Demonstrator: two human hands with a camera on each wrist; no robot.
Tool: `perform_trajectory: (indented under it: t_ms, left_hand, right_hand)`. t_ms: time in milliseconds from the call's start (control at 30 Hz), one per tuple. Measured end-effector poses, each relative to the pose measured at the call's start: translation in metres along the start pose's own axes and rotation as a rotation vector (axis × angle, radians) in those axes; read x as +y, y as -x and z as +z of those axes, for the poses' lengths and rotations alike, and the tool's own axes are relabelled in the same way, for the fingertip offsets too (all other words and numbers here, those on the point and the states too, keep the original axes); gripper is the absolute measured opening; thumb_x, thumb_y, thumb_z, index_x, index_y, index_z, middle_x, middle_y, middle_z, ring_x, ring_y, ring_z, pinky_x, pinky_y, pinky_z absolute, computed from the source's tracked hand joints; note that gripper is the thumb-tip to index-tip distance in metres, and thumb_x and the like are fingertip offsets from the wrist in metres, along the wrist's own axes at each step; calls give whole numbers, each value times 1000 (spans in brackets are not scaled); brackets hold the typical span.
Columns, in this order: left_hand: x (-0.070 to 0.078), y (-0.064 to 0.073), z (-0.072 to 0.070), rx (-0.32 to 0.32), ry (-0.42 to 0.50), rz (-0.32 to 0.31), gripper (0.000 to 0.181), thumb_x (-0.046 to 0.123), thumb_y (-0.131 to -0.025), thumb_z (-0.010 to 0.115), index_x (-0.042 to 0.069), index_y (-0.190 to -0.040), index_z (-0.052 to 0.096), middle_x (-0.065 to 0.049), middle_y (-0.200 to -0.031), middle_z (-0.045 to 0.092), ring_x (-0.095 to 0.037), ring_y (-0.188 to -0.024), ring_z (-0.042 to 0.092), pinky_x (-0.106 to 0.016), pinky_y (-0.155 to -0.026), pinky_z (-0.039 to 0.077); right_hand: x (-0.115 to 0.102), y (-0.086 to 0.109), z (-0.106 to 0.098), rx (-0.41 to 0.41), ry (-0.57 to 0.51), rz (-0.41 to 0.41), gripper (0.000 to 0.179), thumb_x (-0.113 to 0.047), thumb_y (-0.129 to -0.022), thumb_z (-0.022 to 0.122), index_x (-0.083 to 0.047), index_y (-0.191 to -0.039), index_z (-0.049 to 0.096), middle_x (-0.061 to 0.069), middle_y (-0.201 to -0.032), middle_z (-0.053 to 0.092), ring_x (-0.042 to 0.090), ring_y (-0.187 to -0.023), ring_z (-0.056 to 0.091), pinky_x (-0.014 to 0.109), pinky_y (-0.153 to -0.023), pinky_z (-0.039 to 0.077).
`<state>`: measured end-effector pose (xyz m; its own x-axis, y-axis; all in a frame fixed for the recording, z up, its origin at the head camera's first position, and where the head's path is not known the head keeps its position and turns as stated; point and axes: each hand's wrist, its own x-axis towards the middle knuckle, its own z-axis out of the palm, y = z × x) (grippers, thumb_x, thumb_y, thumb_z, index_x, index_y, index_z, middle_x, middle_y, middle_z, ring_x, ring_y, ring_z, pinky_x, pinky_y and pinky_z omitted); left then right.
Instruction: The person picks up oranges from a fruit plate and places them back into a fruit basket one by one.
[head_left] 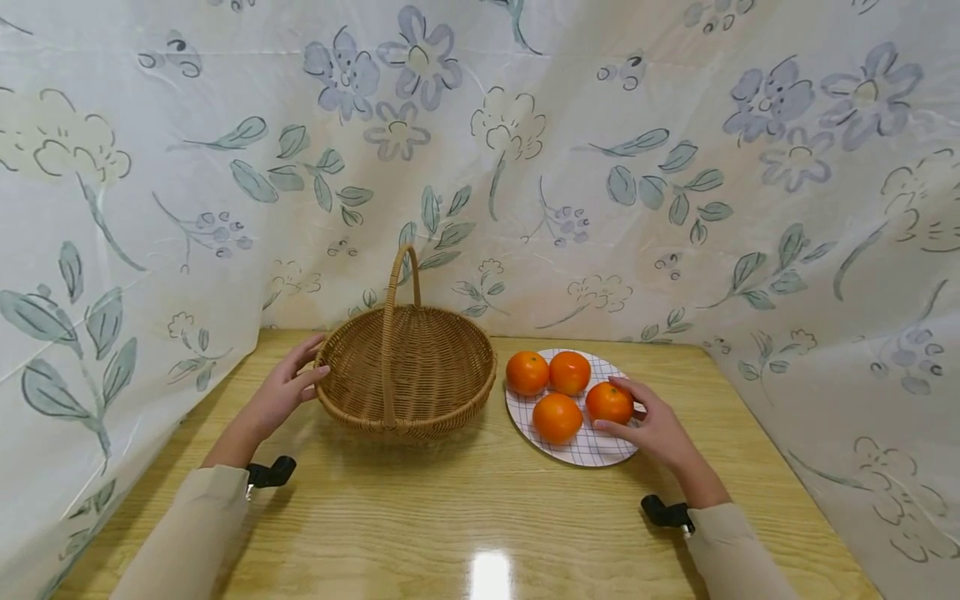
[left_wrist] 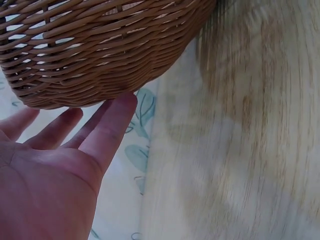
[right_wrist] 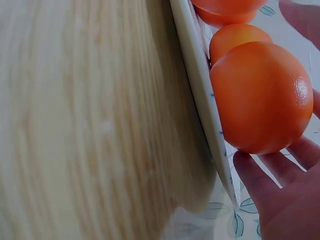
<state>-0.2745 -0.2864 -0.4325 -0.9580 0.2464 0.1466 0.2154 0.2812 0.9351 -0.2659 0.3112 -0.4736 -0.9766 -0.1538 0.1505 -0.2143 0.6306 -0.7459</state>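
My left hand (head_left: 283, 389) is at the left side of a brown wicker basket (head_left: 480, 392) with a tall arched handle. In the left wrist view, its extended fingers (left_wrist: 111, 127) touch the woven wall; the thumb is out of sight there. My right hand (head_left: 660, 425) has its fingers and thumb around the rightmost orange (head_left: 609, 404) on a round, white checked plate (head_left: 592, 454). The right wrist view shows fingertips against that orange (right_wrist: 262, 97), with part of the hand cut off. Beside it on the plate are three more oranges (head_left: 557, 418).
Basket and plate stand side by side on a light wooden table (head_left: 420, 525), the basket left of the plate. A floral cloth (head_left: 480, 167) hangs behind the table and along both sides. Black wrist mounts (head_left: 273, 472) stick out from both sleeves.
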Motion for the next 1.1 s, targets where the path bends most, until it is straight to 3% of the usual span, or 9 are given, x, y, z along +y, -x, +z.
perform_trajectory:
  t_ms: [333,633,933,1100]
  left_hand:
    - [0,-1,-4,-25,46,-30,68,24,-110,48,13,-166,12,-28,-166,17,-47,-141,37,-21,-90,56]
    - [-1,0,-4,-35,71,-29,67,24,-109,49,14,-166,14,-27,-165,18,-34,-137,44,-22,-90,57]
    - [-1,0,-4,-36,83,-23,66,24,-110,49,14,-166,14,-28,-165,18,-30,-134,47,-23,-89,57]
    - [-1,1,-5,-41,97,-15,66,21,-110,47,13,-166,13,-29,-165,16,-17,-127,53,-23,-89,58]
  right_hand:
    - [6,-3,3,15,-10,28,92,-45,-83,84,-14,-157,39,15,-163,37,41,-141,43,59,-112,43]
    - [11,-6,4,16,-20,25,93,-44,-82,85,-15,-157,39,15,-159,41,41,-135,49,59,-109,47]
    - [12,-6,5,26,-27,12,91,-43,-84,85,-12,-157,40,14,-155,46,37,-133,50,57,-109,47]
    - [6,-5,3,32,-18,23,91,-44,-84,84,-13,-157,40,14,-154,48,34,-133,50,45,-108,50]
